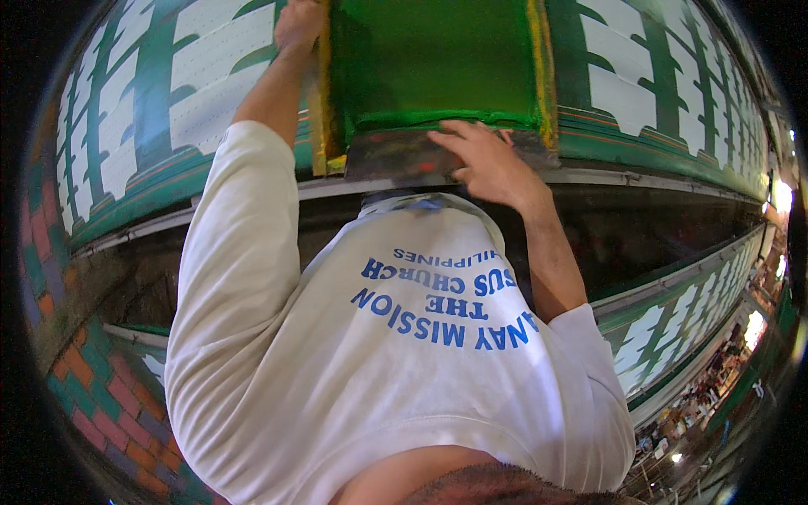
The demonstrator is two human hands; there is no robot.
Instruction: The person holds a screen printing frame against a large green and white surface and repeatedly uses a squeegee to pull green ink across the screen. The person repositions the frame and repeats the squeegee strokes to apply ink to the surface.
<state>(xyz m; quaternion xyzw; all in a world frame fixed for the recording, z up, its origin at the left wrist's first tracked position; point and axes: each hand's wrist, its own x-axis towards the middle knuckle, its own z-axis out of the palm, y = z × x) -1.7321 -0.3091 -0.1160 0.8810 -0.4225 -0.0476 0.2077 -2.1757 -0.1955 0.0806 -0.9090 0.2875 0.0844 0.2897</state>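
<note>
A screen-printing frame (545,76) lies on the long printed fabric in front of me. Its mesh is coated with wet green ink, and its side rails are stained yellow. My left hand (299,25) is closed around the left rail near the top of the view, its fingertips partly hidden. Over the near right corner, my right hand (492,164) has its fingers loosely stretched out across the dark near end of the frame (396,156). Nothing shows in its grasp. Whether its fingers press on the frame I cannot tell.
Green and white patterned fabric (219,67) spreads along the table on both sides. A pale rail (656,181) runs along the table's near edge. Another long table with similar fabric (673,320) stands behind on the right. Coloured bricks (118,396) show at left.
</note>
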